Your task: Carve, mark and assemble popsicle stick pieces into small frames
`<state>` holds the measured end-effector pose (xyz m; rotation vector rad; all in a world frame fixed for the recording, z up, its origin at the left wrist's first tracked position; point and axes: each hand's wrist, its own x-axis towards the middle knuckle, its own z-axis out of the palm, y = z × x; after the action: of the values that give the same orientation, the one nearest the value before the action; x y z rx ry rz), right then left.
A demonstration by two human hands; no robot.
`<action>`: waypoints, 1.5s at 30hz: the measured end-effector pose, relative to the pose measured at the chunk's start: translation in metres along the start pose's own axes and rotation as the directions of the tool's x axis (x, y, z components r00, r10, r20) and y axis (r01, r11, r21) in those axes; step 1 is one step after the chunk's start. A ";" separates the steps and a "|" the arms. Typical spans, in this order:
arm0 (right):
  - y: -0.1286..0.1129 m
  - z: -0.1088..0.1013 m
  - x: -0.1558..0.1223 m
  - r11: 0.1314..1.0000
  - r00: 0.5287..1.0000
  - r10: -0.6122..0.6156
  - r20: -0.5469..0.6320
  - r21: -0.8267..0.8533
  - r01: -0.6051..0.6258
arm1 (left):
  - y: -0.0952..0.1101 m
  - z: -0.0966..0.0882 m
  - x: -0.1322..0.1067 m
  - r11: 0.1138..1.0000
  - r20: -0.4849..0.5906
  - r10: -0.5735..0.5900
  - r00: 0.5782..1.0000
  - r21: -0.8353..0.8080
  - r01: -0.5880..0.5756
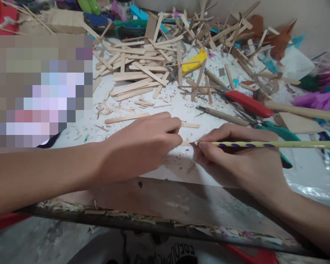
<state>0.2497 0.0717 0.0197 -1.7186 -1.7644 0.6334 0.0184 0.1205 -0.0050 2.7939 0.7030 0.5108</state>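
Note:
My left hand [148, 141] is closed, its fingers pressing a wooden craft stick [186, 143] down on the white paper [181, 168]. Most of that stick is hidden beneath the hand. Between the fingertips of my right hand [236, 154] is a yellow-green pencil [250, 145] with purple marks, its dark tip touching the stick's exposed end. Just beyond lies another craft stick [191, 125], partly covered by my left fingers. One more loose stick [126, 118] rests above my left wrist.
A large pile of craft sticks [140, 79] spreads behind my hands. A red-handled cutter [249, 103], a carving tool [225, 115], green-handled pliers [286, 157] and a yellow packet [194, 61] lie around. Wood shavings litter the paper. The table's front edge [121, 220] runs below.

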 end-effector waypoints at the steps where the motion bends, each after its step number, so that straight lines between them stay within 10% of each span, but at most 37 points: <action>1: -0.001 0.000 0.000 1.000 1.000 0.001 -0.001 0.004 -0.001 | 0.000 0.000 0.000 1.000 0.000 -0.001 1.000 0.001 0.001; 45: -0.001 0.002 0.002 0.999 0.998 -0.044 0.037 0.005 0.044 | 0.000 0.002 -0.001 0.999 -0.018 0.036 0.999 0.009 -0.036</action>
<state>0.2476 0.0740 0.0196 -1.6705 -1.8201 0.6539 0.0183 0.1199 -0.0074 2.8181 0.6611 0.5420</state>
